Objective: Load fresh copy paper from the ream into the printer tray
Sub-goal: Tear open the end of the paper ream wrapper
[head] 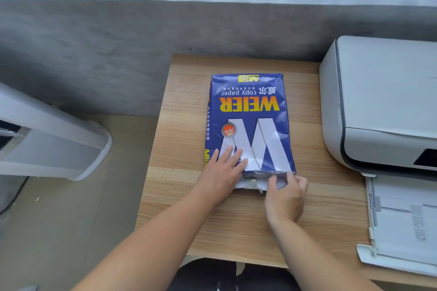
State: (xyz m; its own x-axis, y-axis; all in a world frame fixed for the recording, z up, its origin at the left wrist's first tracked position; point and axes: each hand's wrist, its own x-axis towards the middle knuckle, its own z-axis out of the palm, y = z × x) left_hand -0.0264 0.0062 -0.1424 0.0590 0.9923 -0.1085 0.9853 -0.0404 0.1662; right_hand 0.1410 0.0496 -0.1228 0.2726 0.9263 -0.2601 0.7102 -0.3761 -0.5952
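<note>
A blue ream of copy paper (250,111) lies flat on the wooden table (184,106), its torn near end facing me with white wrapper scraps showing. My left hand (222,172) presses flat on the ream's near left corner, fingers spread. My right hand (287,198) pinches the torn wrapper edge at the near right corner. The white printer (383,101) stands at the right. Its paper tray (402,220) is pulled out toward me and looks bare inside.
A grey concrete wall runs behind the table. A white appliance (47,139) stands on the floor to the left. My dark-clothed lap (231,276) shows below the table's front edge.
</note>
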